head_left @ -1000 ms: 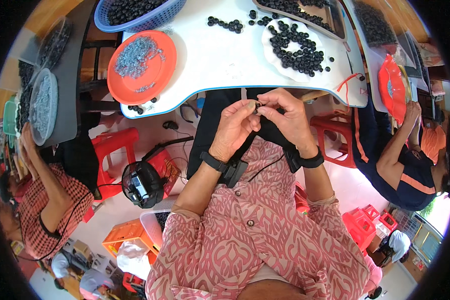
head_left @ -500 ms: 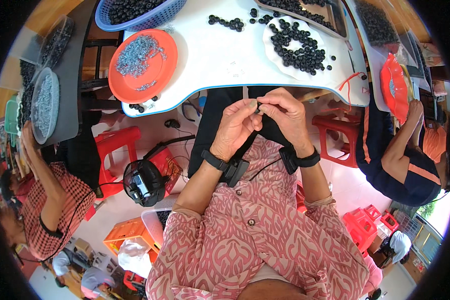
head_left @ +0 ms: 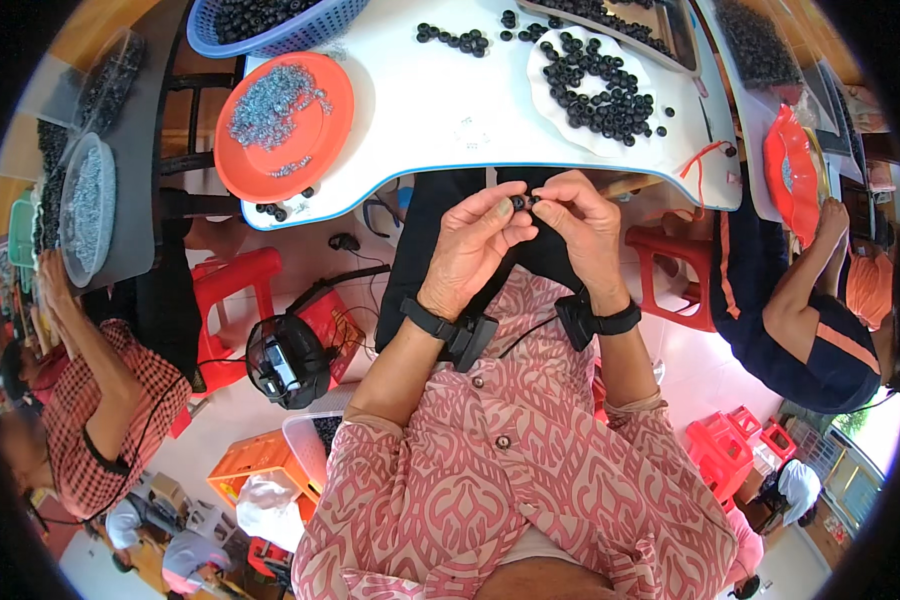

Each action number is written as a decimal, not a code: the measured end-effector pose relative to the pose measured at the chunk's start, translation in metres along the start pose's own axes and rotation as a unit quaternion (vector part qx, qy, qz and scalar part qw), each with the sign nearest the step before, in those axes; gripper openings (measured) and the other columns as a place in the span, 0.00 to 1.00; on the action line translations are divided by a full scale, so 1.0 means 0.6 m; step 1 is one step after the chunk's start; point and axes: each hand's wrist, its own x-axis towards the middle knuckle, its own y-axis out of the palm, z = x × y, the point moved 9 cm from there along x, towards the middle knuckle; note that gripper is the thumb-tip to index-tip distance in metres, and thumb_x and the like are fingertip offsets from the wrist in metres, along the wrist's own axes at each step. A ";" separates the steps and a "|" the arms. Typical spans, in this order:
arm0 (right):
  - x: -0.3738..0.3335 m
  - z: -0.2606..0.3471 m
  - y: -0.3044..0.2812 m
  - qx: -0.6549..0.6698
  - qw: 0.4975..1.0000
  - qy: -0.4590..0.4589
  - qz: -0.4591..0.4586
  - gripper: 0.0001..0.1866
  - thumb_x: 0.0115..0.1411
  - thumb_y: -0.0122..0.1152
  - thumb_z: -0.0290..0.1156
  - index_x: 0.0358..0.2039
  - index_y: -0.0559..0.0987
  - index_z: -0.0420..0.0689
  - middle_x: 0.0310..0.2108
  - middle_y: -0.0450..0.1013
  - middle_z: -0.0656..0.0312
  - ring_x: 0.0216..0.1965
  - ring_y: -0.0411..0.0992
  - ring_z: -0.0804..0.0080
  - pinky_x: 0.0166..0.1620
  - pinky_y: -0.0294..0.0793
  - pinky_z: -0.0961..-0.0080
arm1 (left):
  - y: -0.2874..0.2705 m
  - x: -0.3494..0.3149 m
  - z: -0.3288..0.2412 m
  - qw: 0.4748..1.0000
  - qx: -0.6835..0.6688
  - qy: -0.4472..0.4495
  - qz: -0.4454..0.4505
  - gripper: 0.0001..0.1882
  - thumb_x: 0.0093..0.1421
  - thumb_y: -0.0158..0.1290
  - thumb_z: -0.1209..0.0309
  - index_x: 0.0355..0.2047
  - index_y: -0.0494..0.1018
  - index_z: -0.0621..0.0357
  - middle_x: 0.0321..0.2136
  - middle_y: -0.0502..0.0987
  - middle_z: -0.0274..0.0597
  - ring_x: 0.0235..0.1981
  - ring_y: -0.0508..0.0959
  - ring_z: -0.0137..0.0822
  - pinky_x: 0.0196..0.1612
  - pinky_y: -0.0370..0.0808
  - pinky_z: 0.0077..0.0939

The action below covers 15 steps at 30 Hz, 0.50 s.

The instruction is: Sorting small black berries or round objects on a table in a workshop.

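In front of my lap, just off the table's near edge, both hands meet fingertip to fingertip. My left hand point(head_left: 473, 243) pinches a small black bead-like part point(head_left: 518, 202) between thumb and forefinger. A second black bead-like part point(head_left: 534, 200) is pinched in my right hand point(head_left: 585, 232), close beside the first; whether the two touch I cannot tell. On the table point(head_left: 420, 140), a white scalloped plate point(head_left: 537, 88) carries several similar black parts. An orange-red plate point(head_left: 338, 100) at the left bears a heap of small clear-bluish pieces point(head_left: 270, 105).
A blue basket point(head_left: 280, 38) of black parts stands at the far left, a metal tray point(head_left: 685, 45) at the far right. Loose black parts lie between. A red cord point(head_left: 698, 160) hangs over the edge. People sit on both sides; a red stool point(head_left: 670, 250) stands right.
The fingertips have drawn slightly apart and the right hand has turned a little, so two black bead-like parts now show between them. The table things look unmoved.
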 end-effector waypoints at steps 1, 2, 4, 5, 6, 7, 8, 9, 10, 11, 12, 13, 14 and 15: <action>0.000 0.001 0.001 -0.008 1.000 -0.004 0.003 0.05 0.56 0.64 0.19 0.35 0.80 0.39 0.35 0.72 0.66 0.37 0.71 0.82 0.40 0.70 0.86 | 0.000 0.000 -0.001 1.000 0.009 0.004 -0.001 0.14 0.66 0.50 0.76 0.51 0.72 0.67 0.40 0.77 0.43 0.37 0.79 0.31 0.43 0.81 0.30; 0.000 0.002 0.001 -0.016 1.000 -0.008 0.005 0.06 0.56 0.65 0.19 0.34 0.81 0.39 0.35 0.72 0.66 0.36 0.70 0.82 0.40 0.70 0.86 | -0.001 0.000 0.000 1.000 0.008 0.004 -0.002 0.14 0.66 0.50 0.76 0.51 0.72 0.67 0.40 0.77 0.43 0.37 0.79 0.31 0.43 0.81 0.30; 0.000 0.003 0.003 -0.017 1.000 -0.008 0.006 0.06 0.55 0.65 0.19 0.34 0.81 0.39 0.35 0.72 0.67 0.36 0.70 0.82 0.39 0.70 0.86 | -0.002 0.001 -0.005 0.999 0.021 0.028 -0.003 0.14 0.65 0.50 0.76 0.50 0.73 0.67 0.39 0.78 0.43 0.36 0.80 0.31 0.42 0.81 0.29; 0.000 0.003 0.004 -0.019 1.000 -0.008 0.005 0.05 0.55 0.65 0.19 0.34 0.81 0.39 0.35 0.72 0.67 0.36 0.69 0.83 0.39 0.69 0.86 | -0.004 0.001 -0.005 0.999 0.021 0.028 -0.003 0.14 0.65 0.50 0.76 0.50 0.73 0.67 0.39 0.78 0.43 0.36 0.80 0.31 0.42 0.81 0.29; 0.000 0.002 0.005 -0.019 1.000 -0.008 0.006 0.05 0.55 0.65 0.19 0.34 0.81 0.39 0.35 0.72 0.67 0.36 0.69 0.83 0.39 0.69 0.86 | -0.005 0.001 -0.005 0.999 0.025 0.033 -0.002 0.13 0.65 0.50 0.76 0.49 0.73 0.67 0.39 0.78 0.44 0.36 0.80 0.31 0.42 0.81 0.29; 0.000 0.002 0.006 -0.022 1.000 -0.015 0.008 0.05 0.55 0.65 0.19 0.34 0.81 0.39 0.34 0.71 0.67 0.35 0.69 0.83 0.38 0.69 0.87 | -0.005 0.001 -0.006 0.999 0.029 0.038 -0.001 0.13 0.65 0.50 0.76 0.48 0.73 0.67 0.39 0.78 0.44 0.36 0.80 0.31 0.42 0.81 0.29; 0.000 0.003 0.007 -0.024 0.999 -0.023 0.009 0.05 0.55 0.66 0.19 0.34 0.81 0.39 0.34 0.71 0.67 0.35 0.69 0.83 0.38 0.68 0.87 | -0.005 0.001 -0.006 0.999 0.029 0.038 -0.001 0.13 0.65 0.50 0.76 0.48 0.73 0.67 0.39 0.78 0.44 0.36 0.80 0.31 0.42 0.81 0.29; -0.001 0.003 0.007 -0.024 0.999 -0.023 0.009 0.05 0.55 0.66 0.19 0.34 0.81 0.39 0.34 0.71 0.67 0.35 0.69 0.83 0.38 0.68 0.87 | -0.005 0.001 -0.006 0.999 0.036 0.040 -0.002 0.12 0.65 0.50 0.76 0.48 0.73 0.67 0.39 0.78 0.44 0.35 0.80 0.31 0.41 0.81 0.29; -0.001 0.005 0.009 -0.025 0.999 -0.026 0.010 0.05 0.55 0.65 0.19 0.34 0.81 0.39 0.34 0.71 0.67 0.35 0.69 0.83 0.38 0.68 0.87 | -0.005 0.000 -0.007 0.998 0.043 0.042 -0.002 0.12 0.65 0.50 0.76 0.48 0.73 0.67 0.39 0.78 0.44 0.35 0.80 0.31 0.41 0.81 0.29; -0.001 0.006 0.010 -0.025 0.999 -0.029 0.010 0.05 0.55 0.65 0.19 0.34 0.81 0.39 0.34 0.71 0.68 0.35 0.69 0.83 0.38 0.68 0.87 | -0.005 0.000 -0.007 0.998 0.043 0.042 -0.003 0.12 0.65 0.50 0.76 0.48 0.73 0.67 0.39 0.78 0.44 0.35 0.80 0.31 0.41 0.81 0.29; -0.002 0.006 0.010 -0.025 0.999 -0.029 0.010 0.05 0.55 0.65 0.19 0.34 0.81 0.39 0.34 0.71 0.68 0.35 0.69 0.83 0.38 0.68 0.87 | -0.005 -0.001 -0.008 0.998 0.050 0.044 -0.005 0.12 0.65 0.50 0.75 0.48 0.73 0.67 0.39 0.78 0.44 0.35 0.80 0.31 0.41 0.81 0.29; -0.002 0.007 0.011 -0.030 0.999 -0.029 0.012 0.05 0.55 0.65 0.19 0.34 0.81 0.39 0.34 0.71 0.67 0.35 0.69 0.83 0.37 0.68 0.87 | -0.005 -0.001 -0.009 0.997 0.058 0.047 -0.008 0.12 0.65 0.50 0.75 0.48 0.73 0.67 0.39 0.78 0.44 0.35 0.80 0.32 0.41 0.81 0.30; -0.002 0.007 0.011 -0.035 0.999 -0.029 0.014 0.06 0.55 0.65 0.19 0.34 0.81 0.39 0.34 0.71 0.67 0.35 0.69 0.83 0.37 0.68 0.87 | -0.003 -0.002 -0.009 0.997 0.058 0.047 -0.009 0.12 0.65 0.50 0.75 0.48 0.73 0.67 0.39 0.78 0.44 0.35 0.80 0.32 0.41 0.81 0.30; -0.002 0.008 0.012 -0.035 0.999 -0.028 0.014 0.06 0.55 0.65 0.19 0.34 0.81 0.39 0.34 0.71 0.67 0.35 0.69 0.83 0.37 0.68 0.87 | -0.003 -0.003 -0.010 0.997 0.056 0.049 -0.017 0.12 0.65 0.50 0.76 0.47 0.74 0.67 0.37 0.79 0.44 0.34 0.80 0.32 0.40 0.81 0.29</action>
